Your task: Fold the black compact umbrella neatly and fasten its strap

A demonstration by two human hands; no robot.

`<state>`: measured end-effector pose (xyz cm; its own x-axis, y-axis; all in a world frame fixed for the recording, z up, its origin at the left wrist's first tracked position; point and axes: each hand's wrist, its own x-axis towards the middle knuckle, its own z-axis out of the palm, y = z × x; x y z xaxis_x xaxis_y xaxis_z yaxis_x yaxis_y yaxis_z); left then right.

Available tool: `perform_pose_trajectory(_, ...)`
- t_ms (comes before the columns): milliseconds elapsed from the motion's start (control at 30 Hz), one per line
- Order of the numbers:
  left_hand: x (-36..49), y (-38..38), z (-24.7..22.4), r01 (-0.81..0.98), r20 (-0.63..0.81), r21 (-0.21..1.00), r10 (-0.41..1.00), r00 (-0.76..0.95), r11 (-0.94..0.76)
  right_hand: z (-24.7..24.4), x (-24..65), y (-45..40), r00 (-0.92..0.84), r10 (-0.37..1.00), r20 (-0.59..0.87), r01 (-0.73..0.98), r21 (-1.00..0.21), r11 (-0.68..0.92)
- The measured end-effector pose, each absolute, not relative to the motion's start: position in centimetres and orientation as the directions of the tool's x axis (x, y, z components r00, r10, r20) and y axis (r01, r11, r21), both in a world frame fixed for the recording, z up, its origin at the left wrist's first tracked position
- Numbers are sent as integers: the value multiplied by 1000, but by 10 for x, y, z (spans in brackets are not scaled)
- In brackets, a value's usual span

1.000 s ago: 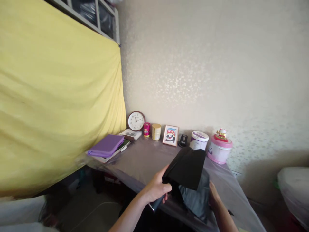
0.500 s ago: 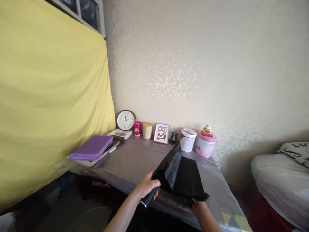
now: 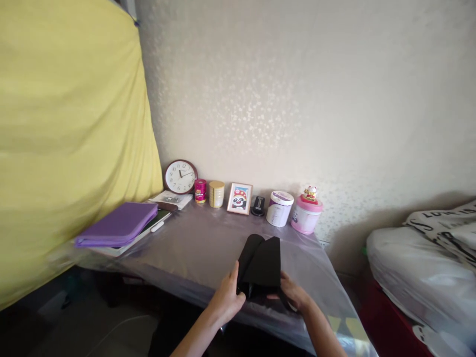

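A black folding umbrella (image 3: 265, 260) is held between my hands above the front part of the table, its cloth panels gathered and folded. On its left side my left hand (image 3: 227, 293) grips it, thumb pointing up along the cloth. My right hand (image 3: 293, 293) is closed on its right edge, with fingers partly hidden under the cloth. A dark strap or loose flap hangs beside the right hand. The umbrella's handle is mostly hidden by my left hand and wrist.
Along the wall stand a clock (image 3: 181, 176), a pink tin (image 3: 200, 191), a yellow-lidded canister (image 3: 216, 194), a panda picture frame (image 3: 240, 199) and two tubs (image 3: 279, 209). A purple folder (image 3: 119, 223) lies at the left. Plastic film covers the table (image 3: 193, 243).
The umbrella has turned more upright, its cloth gathered narrower. My left hand has shifted from the handle to the cloth's side. My right hand has come up from beneath to the right edge.
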<state>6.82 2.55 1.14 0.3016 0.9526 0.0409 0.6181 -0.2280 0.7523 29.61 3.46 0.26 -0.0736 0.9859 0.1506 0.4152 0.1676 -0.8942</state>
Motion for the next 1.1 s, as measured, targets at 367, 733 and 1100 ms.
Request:
perform_pose_trajectory(367, 73, 26, 7, 722, 25, 646, 953, 303, -247, 59, 298, 31, 277, 960, -31, 325, -938, -124)
perform_pose_trajectory(733, 73, 25, 8, 748, -4, 622, 954, 301, -234, 81, 268, 60, 215, 977, -9, 215, -975, -56)
perform_pose_trajectory(1100, 79, 22, 13, 833, -43, 495, 950, 309, -248, 92, 201, 118, 106, 994, -21, 0, -1000, -21)
